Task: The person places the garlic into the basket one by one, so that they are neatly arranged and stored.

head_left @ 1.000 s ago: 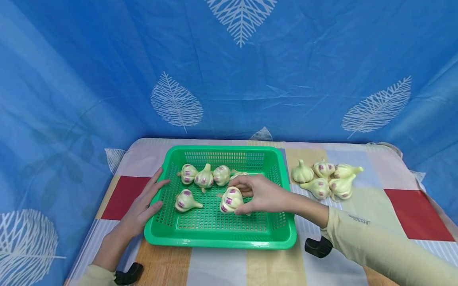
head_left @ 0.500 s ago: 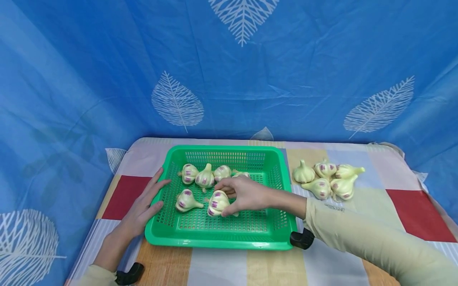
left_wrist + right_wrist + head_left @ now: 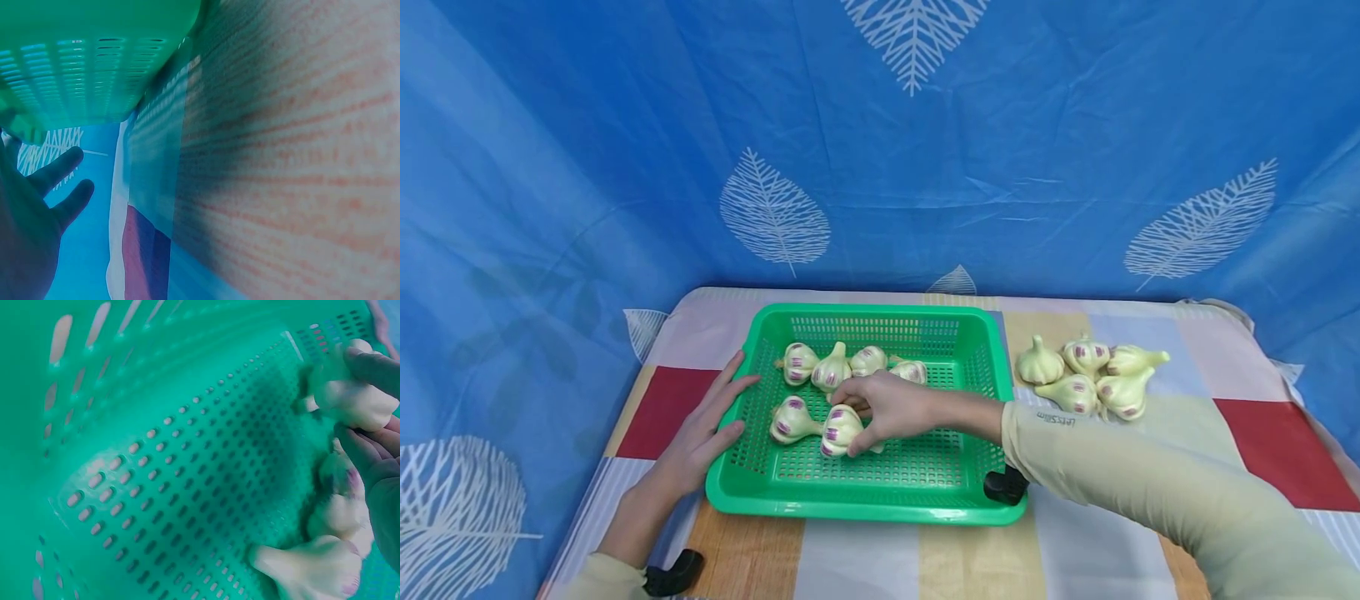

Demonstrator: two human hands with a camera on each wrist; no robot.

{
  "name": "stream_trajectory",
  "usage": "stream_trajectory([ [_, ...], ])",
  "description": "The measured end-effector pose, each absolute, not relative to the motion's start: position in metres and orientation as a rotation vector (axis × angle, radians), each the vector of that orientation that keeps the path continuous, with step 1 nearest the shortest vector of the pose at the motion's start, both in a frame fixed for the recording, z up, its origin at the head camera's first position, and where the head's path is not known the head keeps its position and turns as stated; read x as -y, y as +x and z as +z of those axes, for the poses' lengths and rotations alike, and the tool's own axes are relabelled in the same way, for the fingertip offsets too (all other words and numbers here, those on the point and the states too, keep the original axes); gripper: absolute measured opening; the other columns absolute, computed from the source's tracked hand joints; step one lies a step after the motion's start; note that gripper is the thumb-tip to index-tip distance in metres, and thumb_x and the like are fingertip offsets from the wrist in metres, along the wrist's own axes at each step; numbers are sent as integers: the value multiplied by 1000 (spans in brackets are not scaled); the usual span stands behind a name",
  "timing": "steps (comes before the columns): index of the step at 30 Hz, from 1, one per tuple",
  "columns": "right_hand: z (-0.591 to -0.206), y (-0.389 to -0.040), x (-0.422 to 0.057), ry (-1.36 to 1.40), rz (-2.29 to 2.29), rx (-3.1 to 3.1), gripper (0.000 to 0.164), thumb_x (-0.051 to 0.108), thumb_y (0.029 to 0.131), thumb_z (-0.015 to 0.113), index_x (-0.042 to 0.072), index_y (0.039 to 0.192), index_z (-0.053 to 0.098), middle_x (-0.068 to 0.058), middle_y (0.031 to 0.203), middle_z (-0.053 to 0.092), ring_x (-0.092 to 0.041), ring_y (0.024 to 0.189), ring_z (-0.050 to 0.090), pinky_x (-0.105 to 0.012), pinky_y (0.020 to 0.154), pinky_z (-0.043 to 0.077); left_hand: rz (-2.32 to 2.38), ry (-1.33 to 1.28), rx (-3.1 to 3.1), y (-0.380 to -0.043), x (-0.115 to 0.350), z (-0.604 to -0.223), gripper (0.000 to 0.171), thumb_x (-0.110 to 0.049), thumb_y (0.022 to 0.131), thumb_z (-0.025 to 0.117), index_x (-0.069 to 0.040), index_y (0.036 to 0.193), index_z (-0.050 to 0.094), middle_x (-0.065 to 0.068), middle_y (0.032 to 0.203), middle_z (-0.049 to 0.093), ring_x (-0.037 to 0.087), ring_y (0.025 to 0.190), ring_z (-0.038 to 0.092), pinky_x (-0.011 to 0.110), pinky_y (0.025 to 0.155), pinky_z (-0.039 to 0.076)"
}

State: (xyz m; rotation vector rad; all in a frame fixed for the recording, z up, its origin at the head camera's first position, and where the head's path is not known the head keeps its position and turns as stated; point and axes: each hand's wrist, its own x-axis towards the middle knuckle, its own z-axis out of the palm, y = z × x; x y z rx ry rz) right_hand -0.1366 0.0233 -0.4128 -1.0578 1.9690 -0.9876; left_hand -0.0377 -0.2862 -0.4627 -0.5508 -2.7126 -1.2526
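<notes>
A green plastic basket [image 3: 865, 510] with slotted walls stands on the table. My right hand [image 3: 891, 408] is inside it, pinching a garlic bulb [image 3: 841, 430] between thumb and fingers; the right wrist view also shows this held garlic bulb [image 3: 356, 394]. Just left of it lies another garlic bulb [image 3: 793, 420], its stem toward the held one. Behind them a row of several bulbs, among them one garlic bulb [image 3: 831, 367] with its stem up, runs across the basket. My left hand [image 3: 696, 433] rests with spread, straight fingers against the basket's left rim.
Right of the basket, several more garlic bulbs [image 3: 1124, 393] lie bunched on the patchwork tablecloth [image 3: 1180, 450]. A blue curtain [image 3: 880, 183] with white leaf prints hangs behind the table and along its sides.
My right hand has moved left within the basket, carrying the garlic bulb close to the front-left one. The rightmost bulb of the back row shows more fully. My left hand stays put.
</notes>
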Motion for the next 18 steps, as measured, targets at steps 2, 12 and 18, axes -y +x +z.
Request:
stream_trajectory([
  [2, -417, -136, -20, -1101, -929, -2002, 62, 16, 79, 88, 4, 132, 58, -5, 131, 64, -14, 124, 58, -22, 99, 46, -1261, -549, 2710, -38, 286, -463, 65, -12, 92, 56, -11, 155, 38, 1, 169, 10, 13, 151, 14, 63, 98, 43],
  [12, -436, -139, -10, -1318, -740, -2146, 59, 22, 78, 88, 6, 128, 61, 4, 108, 66, -11, 86, 55, -25, 79, 46, -1272, -560, 2705, -38, 285, -465, 66, -12, 92, 56, -11, 155, 38, 1, 169, 10, 14, 151, 14, 61, 98, 44],
  [18, -443, -138, -3, -1376, -705, -2189, 56, 24, 81, 86, 11, 129, 60, 5, 109, 65, -8, 89, 57, -22, 80, 46, -1252, -553, 2710, -37, 287, -466, 66, -13, 92, 57, -12, 155, 38, 1, 169, 11, 14, 151, 14, 52, 98, 47],
])
